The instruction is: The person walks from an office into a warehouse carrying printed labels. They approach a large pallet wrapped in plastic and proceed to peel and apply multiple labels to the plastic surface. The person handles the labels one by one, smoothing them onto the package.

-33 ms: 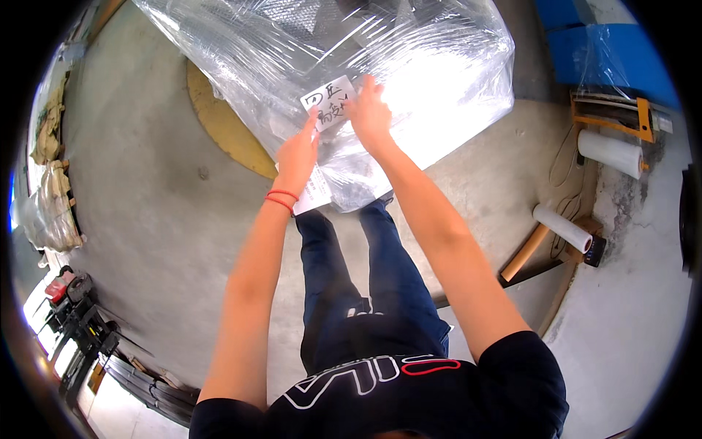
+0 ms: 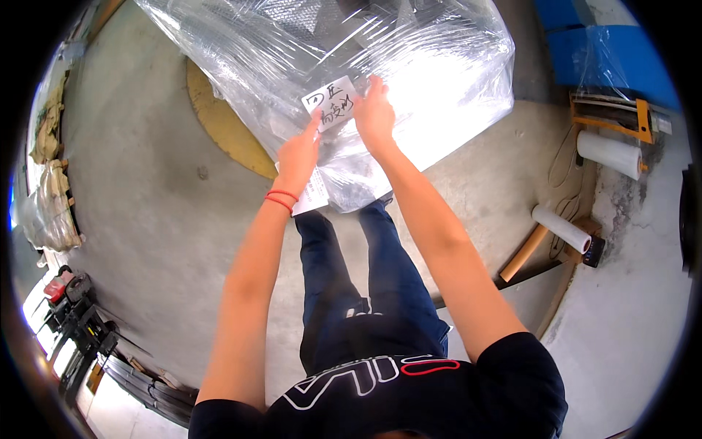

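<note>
— What sits at the far left?

— Bundled sacks point(image 2: 50, 192) by the wall, and below them a dark pallet truck point(image 2: 77, 333) on the concrete floor point(image 2: 146, 241).

— And the hands?

— The left hand point(image 2: 298, 154), a red band at its wrist, pinches the lower left corner of a white paper label point(image 2: 330, 102) with handwriting on it. A second white sheet point(image 2: 313, 194) hangs under that wrist; I cannot tell whether the hand grips it. The right hand point(image 2: 374, 113) lies flat, fingers spread, pressing the label's right edge.

— Where is the label?

— Against the front face of a large load wrapped in clear film point(image 2: 439, 80), which stands on a round yellow turntable point(image 2: 219, 124).

— Further right?

— A roll of film on a cardboard core point(image 2: 559, 228) lies on the floor, with a thicker white roll point(image 2: 610, 154) above it beside an orange frame point(image 2: 618, 113).
</note>
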{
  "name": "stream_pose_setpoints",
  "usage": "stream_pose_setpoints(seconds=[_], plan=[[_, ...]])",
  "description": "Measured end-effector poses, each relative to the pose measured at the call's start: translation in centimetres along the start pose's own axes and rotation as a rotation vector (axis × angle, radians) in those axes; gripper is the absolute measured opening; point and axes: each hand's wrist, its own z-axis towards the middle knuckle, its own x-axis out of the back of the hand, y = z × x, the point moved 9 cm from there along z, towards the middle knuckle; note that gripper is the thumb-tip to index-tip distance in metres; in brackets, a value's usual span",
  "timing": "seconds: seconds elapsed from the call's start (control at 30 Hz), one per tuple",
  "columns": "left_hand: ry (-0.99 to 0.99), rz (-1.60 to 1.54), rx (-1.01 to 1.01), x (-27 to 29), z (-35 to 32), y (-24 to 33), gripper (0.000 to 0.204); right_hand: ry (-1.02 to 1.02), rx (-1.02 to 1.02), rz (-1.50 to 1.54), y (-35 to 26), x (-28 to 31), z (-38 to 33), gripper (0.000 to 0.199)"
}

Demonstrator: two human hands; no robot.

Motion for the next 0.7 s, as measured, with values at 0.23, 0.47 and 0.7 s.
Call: stream_pose_setpoints(seconds=[0.23, 0.47, 0.7], plan=[[0.281, -0.51, -0.198, 0.1, -7.5, -1.6, 0.029, -0.769, -0.412, 1.27, 4.7, -11.2, -0.7, 0.028], [0.205, -1.347, 0.683, -7.2, -14.0, -13.6, 0.024, -0.628, -0.487, 0.924, 1.3, -2.1, -10.7, 0.033], [0.675, -1.194, 0.728, 3.7, -15.3, -14.2, 0.024, -0.606, 0.02, 0.23, -12.0, 2.2, -21.7, 0.03]])
